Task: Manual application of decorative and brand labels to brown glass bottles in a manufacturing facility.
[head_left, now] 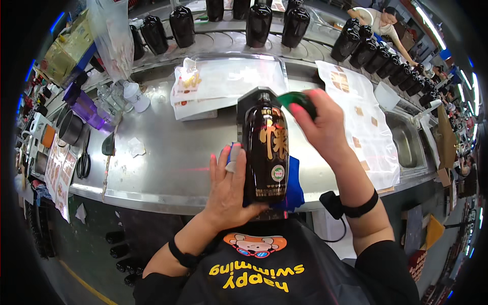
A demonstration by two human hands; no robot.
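Nearest is the person's black apron (325, 274) with a cartoon face and yellow lettering, and just past it the rim of the metal bench (168, 173). There a blue cloth (294, 189) bunches at the right of a glossy dark bottle (266, 152), whose base faces the person and whose neck points away. The left hand (229, 185) lies against the bottle's left side, fingers nearly straight and slightly parted, thumb along its base. The right hand (319, 114), bent closed around a dark green tool (297, 103), is right of the bottle's neck; whether the tool touches the bottle cannot be told. A dark stand (243, 114) shows behind the bottle. Out left lie a paper scrap (136, 147), scissors (84, 163) and a purple jug (87, 108); to the right, a large white sheet (373, 137) with brown patches is partly covered by the right forearm, with a sink (408, 145) beyond. Farther back are stacked printed sheets (203, 96), then standing dark bottles (259, 25) and a co-worker (377, 21) reaching an arm out.
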